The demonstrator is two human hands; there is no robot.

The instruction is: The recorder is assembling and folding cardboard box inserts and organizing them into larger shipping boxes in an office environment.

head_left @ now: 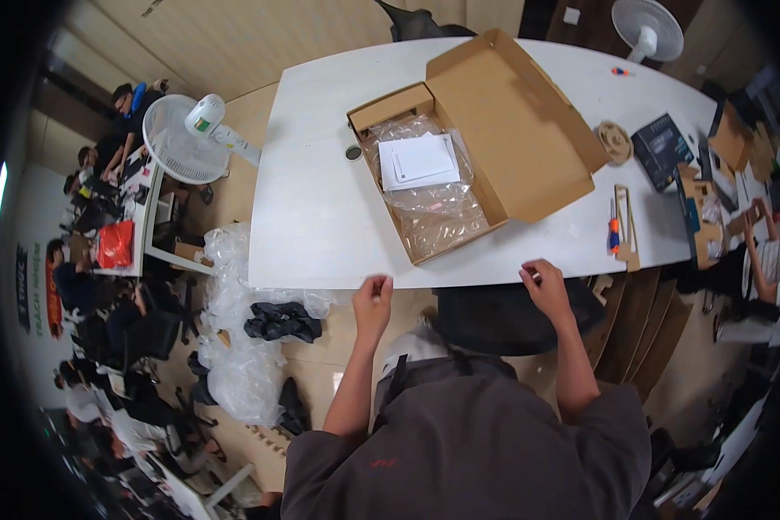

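My left hand (373, 305) is at the table's near edge, fingers curled in toward the thumb; whether anything is in them is hidden. Further right, my right hand (547, 289) hovers at the same edge with bent fingers, a tiny pale spot showing between them that I cannot make out. Beyond both hands lies an open cardboard box (459, 245), its lid (516, 121) folded back to the right. Clear plastic wrap (442, 227) fills the box. On top of the wrap rest white printed sheets (419, 162). Neither hand touches the box.
On the white table (312, 217) are a small round dark-topped item (354, 153), an orange-and-blue screwdriver (614, 234), a tape roll (614, 143) and a dark box (663, 149). Fans (175, 139) stand left and far right. Plastic wrap (243, 373) covers floor at left. Other people work at both sides.
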